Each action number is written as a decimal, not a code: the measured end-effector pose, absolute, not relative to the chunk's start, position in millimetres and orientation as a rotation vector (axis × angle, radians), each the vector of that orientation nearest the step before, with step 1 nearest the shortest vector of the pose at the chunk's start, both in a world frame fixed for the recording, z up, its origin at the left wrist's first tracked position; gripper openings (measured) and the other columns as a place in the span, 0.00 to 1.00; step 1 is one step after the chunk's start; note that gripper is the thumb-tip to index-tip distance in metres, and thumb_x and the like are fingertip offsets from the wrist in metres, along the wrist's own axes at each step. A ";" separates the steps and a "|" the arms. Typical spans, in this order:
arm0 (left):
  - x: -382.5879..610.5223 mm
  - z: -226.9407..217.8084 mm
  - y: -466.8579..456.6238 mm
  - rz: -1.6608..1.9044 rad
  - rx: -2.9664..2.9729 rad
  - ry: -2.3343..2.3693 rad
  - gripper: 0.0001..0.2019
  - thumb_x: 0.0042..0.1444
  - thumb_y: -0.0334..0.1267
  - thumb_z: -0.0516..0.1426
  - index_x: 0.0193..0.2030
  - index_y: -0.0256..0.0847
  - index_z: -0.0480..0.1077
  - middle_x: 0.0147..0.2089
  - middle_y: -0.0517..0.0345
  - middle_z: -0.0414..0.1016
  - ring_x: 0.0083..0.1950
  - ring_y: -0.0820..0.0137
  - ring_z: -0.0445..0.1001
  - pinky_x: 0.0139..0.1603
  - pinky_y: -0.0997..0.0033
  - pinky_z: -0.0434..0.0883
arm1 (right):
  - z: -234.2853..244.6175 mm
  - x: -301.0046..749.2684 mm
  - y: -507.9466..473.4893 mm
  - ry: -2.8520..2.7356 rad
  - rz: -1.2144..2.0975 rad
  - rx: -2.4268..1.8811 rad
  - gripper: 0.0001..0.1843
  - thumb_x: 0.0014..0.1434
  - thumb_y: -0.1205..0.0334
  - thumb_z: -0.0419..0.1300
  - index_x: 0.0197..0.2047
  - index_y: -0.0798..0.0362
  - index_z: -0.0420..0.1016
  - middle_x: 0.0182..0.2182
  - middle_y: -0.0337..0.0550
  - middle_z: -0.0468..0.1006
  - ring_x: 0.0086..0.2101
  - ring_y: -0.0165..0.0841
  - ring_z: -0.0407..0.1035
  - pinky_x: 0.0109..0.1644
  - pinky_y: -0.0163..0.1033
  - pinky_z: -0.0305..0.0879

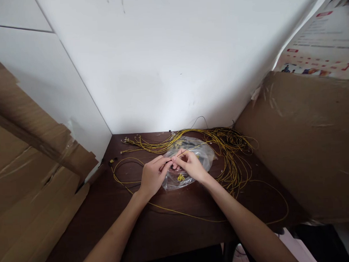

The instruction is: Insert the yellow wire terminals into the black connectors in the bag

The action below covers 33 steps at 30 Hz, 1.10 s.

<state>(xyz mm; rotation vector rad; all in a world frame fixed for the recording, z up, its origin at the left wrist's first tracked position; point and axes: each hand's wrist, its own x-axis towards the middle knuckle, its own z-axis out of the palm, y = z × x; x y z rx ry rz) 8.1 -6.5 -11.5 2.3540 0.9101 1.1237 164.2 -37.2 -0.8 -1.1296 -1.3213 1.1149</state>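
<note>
My left hand (152, 174) and my right hand (189, 165) meet over a clear plastic bag (204, 154) on a dark wooden table (166, 230). Both are closed in a pinch around a thin yellow wire (184, 151) and a small dark piece between the fingertips, too small to name. A big tangle of yellow wires (226, 144) lies behind and to the right of the bag. More yellow wire ends (140, 144) fan out at the back left. One long wire (177, 212) loops across the table under my forearms. A small yellow part (180, 177) lies inside the bag.
A flattened cardboard sheet (30, 178) leans at the left of the table and a large cardboard panel (306, 141) stands at the right. A white wall (166, 62) backs the table. A printed poster (323, 41) hangs above the right cardboard.
</note>
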 end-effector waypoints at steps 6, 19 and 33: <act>7.7 -11.6 -5.2 1.133 2.352 0.918 0.10 0.58 0.38 0.52 0.36 0.38 0.73 0.23 0.62 0.60 0.25 0.77 0.59 0.27 0.77 0.56 | 6.8 165.8 -39.0 -1.260 1.056 -1.117 0.15 0.52 0.52 0.60 0.26 0.55 0.63 0.20 0.37 0.72 0.22 0.25 0.66 0.28 0.31 0.63; 8.2 -10.9 -7.8 1.150 2.391 0.935 0.09 0.58 0.37 0.51 0.36 0.38 0.72 0.23 0.63 0.59 0.24 0.78 0.57 0.26 0.77 0.55 | 1.2 162.4 -38.3 -1.284 1.101 -1.123 0.15 0.50 0.51 0.62 0.28 0.56 0.68 0.21 0.39 0.72 0.23 0.27 0.66 0.27 0.32 0.63; 6.2 -11.1 -6.2 1.202 2.415 0.955 0.11 0.58 0.38 0.51 0.41 0.38 0.72 0.28 0.59 0.67 0.26 0.77 0.63 0.29 0.77 0.60 | 10.9 168.2 -37.8 -1.087 0.990 -1.032 0.14 0.49 0.53 0.62 0.27 0.54 0.66 0.18 0.35 0.71 0.20 0.26 0.64 0.27 0.33 0.62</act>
